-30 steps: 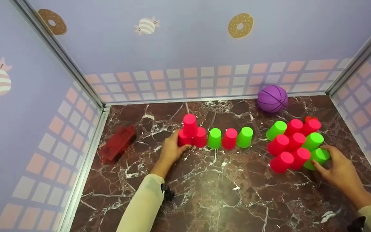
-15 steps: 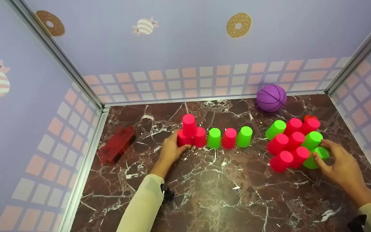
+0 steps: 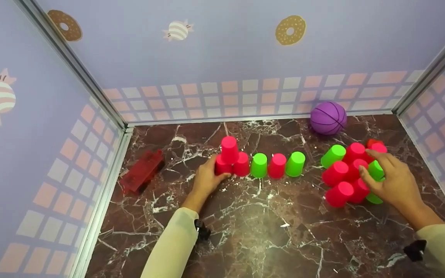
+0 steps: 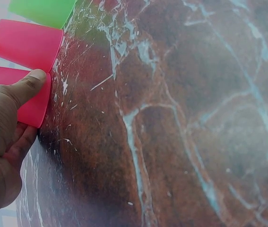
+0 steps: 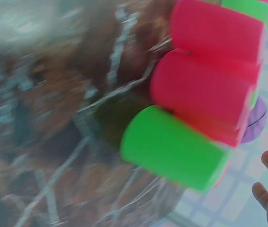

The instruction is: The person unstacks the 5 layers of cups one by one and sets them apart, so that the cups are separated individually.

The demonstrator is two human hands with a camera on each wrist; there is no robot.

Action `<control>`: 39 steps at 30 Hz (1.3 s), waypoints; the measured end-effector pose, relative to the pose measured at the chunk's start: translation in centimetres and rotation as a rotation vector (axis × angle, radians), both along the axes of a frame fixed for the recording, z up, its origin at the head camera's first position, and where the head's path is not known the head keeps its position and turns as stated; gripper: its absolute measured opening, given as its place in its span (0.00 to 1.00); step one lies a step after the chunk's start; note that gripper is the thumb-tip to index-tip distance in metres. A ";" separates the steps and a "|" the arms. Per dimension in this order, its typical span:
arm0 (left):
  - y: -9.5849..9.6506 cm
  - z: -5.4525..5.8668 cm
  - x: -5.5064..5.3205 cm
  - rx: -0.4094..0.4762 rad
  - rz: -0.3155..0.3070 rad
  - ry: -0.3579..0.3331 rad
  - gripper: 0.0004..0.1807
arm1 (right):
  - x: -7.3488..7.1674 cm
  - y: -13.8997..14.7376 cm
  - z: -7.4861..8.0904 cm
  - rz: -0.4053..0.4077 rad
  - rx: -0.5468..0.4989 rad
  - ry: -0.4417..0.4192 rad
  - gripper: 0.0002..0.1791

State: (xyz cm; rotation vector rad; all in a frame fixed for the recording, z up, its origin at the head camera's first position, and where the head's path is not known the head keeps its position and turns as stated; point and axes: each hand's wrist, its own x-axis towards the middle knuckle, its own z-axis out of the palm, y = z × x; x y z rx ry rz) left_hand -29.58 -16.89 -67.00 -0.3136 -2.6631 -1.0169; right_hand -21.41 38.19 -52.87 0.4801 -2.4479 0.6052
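Gripping the bottom-left pink cup (image 3: pixel 222 166) at frame centre, the left hand (image 3: pixel 206 177) probably steadied it beneath the upper cup (image 3: pixel 229 148). Right hand (image 3: pixel 395 181), fingers wide, holding nothing, hung over the cup cluster (image 3: pixel 354 170) at frame right, perhaps raised to clear the tops.

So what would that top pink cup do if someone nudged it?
The top pink cup would probably topple easily, as it stands across just two cups. Its smooth, plastic-looking sides suggest it is light and perhaps slippery. The left hand grips the lower left cup, which may steady it somewhat.
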 end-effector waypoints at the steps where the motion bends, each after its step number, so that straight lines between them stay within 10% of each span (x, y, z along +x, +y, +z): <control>1: 0.0 -0.2 -0.1 -0.012 0.002 0.004 0.45 | -0.3 -0.6 0.3 0.007 -0.005 -0.013 0.33; 6: 0.1 -0.1 -0.1 -0.027 0.016 0.004 0.44 | -1.8 -3.7 1.7 0.066 0.021 -0.043 0.33; 13: 1.0 3.9 2.1 0.033 -0.019 -0.013 0.39 | -3.5 -8.1 3.1 0.150 0.056 -0.075 0.36; 22: 1.5 5.7 2.7 0.010 0.016 -0.068 0.36 | -5.3 -14.0 4.3 0.226 0.105 -0.114 0.37; 39: 1.3 4.8 2.2 0.016 0.018 -0.087 0.36 | -7.4 -25.4 4.7 0.342 0.163 -0.234 0.38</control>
